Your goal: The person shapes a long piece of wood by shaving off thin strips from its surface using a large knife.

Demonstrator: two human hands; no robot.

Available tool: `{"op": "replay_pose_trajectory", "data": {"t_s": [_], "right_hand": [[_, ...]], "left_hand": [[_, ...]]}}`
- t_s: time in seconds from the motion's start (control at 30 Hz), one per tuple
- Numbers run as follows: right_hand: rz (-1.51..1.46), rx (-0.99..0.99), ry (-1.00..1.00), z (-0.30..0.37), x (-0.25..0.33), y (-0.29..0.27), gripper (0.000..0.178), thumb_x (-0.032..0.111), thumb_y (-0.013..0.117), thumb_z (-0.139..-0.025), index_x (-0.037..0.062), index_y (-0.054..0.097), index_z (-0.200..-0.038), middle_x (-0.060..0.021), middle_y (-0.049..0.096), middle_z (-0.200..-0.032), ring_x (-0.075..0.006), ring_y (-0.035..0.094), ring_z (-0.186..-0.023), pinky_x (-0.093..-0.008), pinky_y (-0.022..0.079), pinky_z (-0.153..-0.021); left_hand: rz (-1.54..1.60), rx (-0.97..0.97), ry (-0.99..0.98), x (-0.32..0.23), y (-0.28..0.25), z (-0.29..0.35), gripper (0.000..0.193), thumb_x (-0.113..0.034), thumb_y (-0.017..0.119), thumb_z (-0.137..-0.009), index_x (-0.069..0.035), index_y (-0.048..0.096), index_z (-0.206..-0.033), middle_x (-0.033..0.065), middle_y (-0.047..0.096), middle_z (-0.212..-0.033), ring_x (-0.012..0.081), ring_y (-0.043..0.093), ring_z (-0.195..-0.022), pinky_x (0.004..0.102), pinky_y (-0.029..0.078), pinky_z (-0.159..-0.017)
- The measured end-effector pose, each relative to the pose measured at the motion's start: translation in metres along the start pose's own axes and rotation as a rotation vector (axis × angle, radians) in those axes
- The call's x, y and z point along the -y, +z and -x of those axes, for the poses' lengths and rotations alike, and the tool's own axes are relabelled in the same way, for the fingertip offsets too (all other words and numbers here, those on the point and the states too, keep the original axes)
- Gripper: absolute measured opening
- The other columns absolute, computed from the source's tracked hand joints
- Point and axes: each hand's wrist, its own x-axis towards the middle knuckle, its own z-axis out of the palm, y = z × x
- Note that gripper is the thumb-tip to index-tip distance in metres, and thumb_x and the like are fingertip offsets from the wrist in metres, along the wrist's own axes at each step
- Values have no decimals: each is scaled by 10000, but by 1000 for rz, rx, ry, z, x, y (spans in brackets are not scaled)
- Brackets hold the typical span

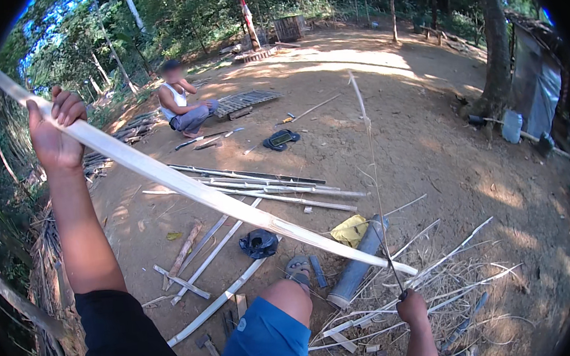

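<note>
My left hand (56, 125) is raised at the upper left, its fingers wrapped round a long pale split-bamboo strip (185, 184). The strip slants down to the right across the view, over my bent knee, and its lower end lies above a grey round log (362, 262). Low on the right, my right hand (412, 306) is closed round what looks like a knife (394, 271), its thin dark blade seen edge-on and pointing up by the strip's lower end. A thin, frayed sliver (364, 115) rises above the blade; whether they touch I cannot tell.
Shavings and thin strips (441, 286) litter the ground around my right hand. A black plastic bag (259, 243), a hammer (208, 347) and a pile of bamboo slats (266, 187) lie nearby. Farther back, a person (182, 102) squats beside a slatted panel (249, 101). A tree (494, 48) stands right.
</note>
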Motion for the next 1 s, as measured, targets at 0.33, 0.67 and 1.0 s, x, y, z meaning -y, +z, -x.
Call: {"op": "replay_pose_trajectory", "data": {"t_s": [0.33,0.67,1.0], "right_hand": [[5,47,9,-9,25,63,324,213,665,-759,11,662,-1013,-240,687,-1017,-406,653,-983,-468,513,-872],[45,20,11,21,15,58,357,241,701,-740,-12,643,-984,-261,680,-993,-417,648,-985,-468,513,-873],[-77,-91,20,52,12,57,353,242,701,-758,4,647,-1013,-253,676,-969,-426,642,-960,-496,504,-842]], "left_hand": [[-30,-631,-146,245,-30,222,908,-694,347,-942,-31,143,-1529,161,273,-1560,314,286,-1424,521,145,-1171],[-207,-568,124,291,18,255,763,-619,369,-981,-106,171,-1509,95,537,-1017,195,586,-795,360,504,-732],[-17,-513,76,281,67,195,611,-617,340,-993,-60,484,-1198,-27,358,-668,82,329,-500,240,297,-450]]}}
